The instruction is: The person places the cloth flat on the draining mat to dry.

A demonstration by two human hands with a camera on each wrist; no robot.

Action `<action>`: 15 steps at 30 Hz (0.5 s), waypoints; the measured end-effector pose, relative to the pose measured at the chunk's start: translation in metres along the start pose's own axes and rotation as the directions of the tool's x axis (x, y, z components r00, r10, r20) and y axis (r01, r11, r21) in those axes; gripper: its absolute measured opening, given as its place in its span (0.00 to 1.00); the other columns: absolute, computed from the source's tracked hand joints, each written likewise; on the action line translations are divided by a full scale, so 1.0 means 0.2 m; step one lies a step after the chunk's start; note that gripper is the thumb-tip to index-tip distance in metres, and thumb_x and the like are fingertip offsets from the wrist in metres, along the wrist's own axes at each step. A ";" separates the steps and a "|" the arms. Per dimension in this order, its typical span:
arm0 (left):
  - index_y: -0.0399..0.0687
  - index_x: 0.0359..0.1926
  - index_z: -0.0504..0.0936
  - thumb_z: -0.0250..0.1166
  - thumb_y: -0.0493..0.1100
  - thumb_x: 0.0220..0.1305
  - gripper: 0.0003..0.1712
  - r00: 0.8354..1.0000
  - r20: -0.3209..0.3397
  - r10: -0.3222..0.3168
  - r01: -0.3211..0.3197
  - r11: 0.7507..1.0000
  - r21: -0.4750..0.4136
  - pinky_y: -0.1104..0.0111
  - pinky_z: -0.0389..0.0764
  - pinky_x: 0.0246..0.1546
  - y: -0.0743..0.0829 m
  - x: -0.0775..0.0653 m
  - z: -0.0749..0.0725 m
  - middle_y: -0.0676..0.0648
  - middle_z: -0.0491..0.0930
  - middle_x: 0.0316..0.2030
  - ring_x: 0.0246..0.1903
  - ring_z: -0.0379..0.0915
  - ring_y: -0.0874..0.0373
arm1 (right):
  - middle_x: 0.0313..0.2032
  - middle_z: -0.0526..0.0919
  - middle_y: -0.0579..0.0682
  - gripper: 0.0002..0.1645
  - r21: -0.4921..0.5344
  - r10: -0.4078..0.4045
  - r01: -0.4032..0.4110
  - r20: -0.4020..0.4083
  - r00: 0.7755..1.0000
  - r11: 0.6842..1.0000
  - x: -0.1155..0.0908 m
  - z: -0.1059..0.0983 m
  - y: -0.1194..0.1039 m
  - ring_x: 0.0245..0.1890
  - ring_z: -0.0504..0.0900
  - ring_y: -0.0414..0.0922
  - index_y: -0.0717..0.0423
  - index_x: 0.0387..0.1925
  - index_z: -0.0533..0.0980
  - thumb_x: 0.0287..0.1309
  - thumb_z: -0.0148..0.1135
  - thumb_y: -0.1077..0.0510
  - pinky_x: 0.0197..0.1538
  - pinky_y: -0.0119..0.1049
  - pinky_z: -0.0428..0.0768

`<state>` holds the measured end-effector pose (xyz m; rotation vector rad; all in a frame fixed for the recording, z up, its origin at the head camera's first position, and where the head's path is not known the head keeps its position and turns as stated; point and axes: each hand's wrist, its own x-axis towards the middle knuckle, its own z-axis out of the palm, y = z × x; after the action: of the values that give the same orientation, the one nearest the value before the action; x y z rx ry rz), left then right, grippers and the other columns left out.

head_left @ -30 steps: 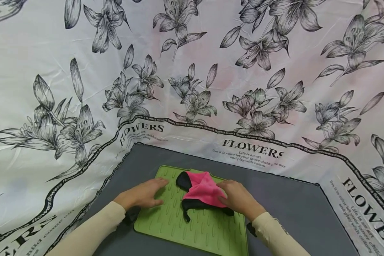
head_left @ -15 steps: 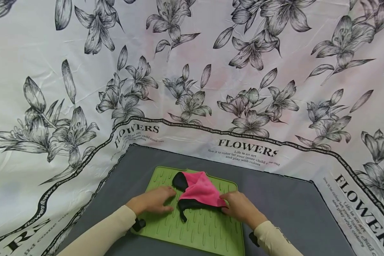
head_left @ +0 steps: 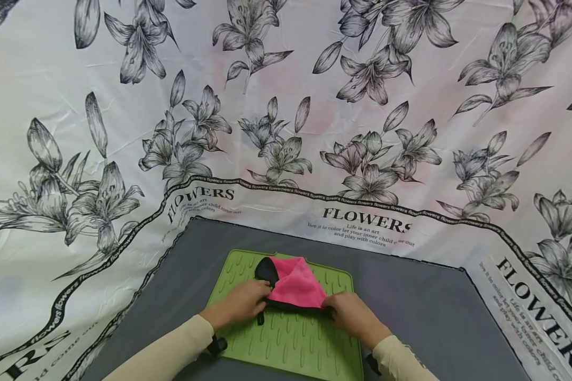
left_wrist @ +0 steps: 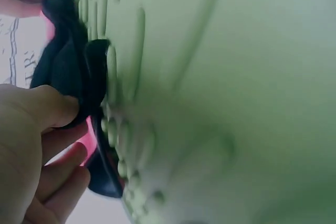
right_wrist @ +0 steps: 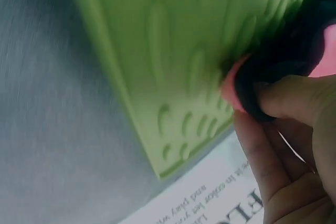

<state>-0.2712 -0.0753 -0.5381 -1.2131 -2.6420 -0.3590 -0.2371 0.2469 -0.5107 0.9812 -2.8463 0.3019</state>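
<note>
Before you: a green mat, lying flat on a grey tabletop. Mat surface carries rows of raised, elongated ridges; you can see its raised rim in the right wrist view. Beyond the table, and to your left and right, a white sheet rises, printed with black line-drawn lilies and faint pink patches. Low on the sheet, note a black band of small repeated white lettering; beneath it, "FLOWERS" in black capitals, over smaller lines of text.
</note>
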 end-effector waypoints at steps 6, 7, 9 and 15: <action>0.49 0.44 0.86 0.69 0.39 0.63 0.08 0.996 -0.094 0.008 -0.008 1.000 0.003 0.63 0.83 0.49 -0.07 -0.05 -0.11 0.50 0.87 0.44 0.55 0.81 0.53 | 0.28 0.86 0.38 0.22 -0.015 0.025 -0.025 -0.009 1.000 1.000 -0.02 -0.09 0.03 0.24 0.77 0.29 0.44 0.33 0.87 0.53 0.59 0.75 0.28 0.27 0.74; 0.49 0.44 0.86 0.69 0.38 0.63 0.08 0.993 -0.114 0.008 -0.008 1.000 0.003 0.63 0.84 0.47 -0.08 -0.06 -0.14 0.49 0.87 0.45 0.54 0.82 0.53 | 0.27 0.86 0.38 0.22 -0.023 0.025 -0.025 -0.012 1.000 0.999 -0.02 -0.10 0.03 0.23 0.75 0.28 0.43 0.32 0.86 0.54 0.59 0.74 0.28 0.27 0.73; 0.49 0.44 0.86 0.68 0.37 0.63 0.08 0.987 -0.158 0.010 -0.008 1.000 0.010 0.64 0.84 0.42 -0.11 -0.07 -0.19 0.49 0.86 0.45 0.52 0.83 0.54 | 0.26 0.84 0.37 0.22 -0.053 0.013 -0.014 -0.025 1.000 0.998 -0.02 -0.13 0.03 0.23 0.73 0.28 0.42 0.32 0.85 0.53 0.59 0.74 0.27 0.27 0.71; 0.52 0.42 0.87 0.67 0.33 0.61 0.11 0.965 -0.255 0.062 -0.041 0.995 0.088 0.65 0.85 0.41 -0.15 -0.09 -0.32 0.50 0.87 0.45 0.54 0.82 0.56 | 0.26 0.83 0.39 0.19 -0.115 -0.056 0.044 -0.103 0.993 0.992 -0.01 -0.21 0.01 0.26 0.79 0.34 0.45 0.31 0.84 0.51 0.62 0.74 0.29 0.30 0.76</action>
<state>-0.2758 -0.1266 -0.4869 -1.1240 -2.3764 -0.3675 -0.2353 0.2597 -0.4701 0.9828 -2.7060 0.1812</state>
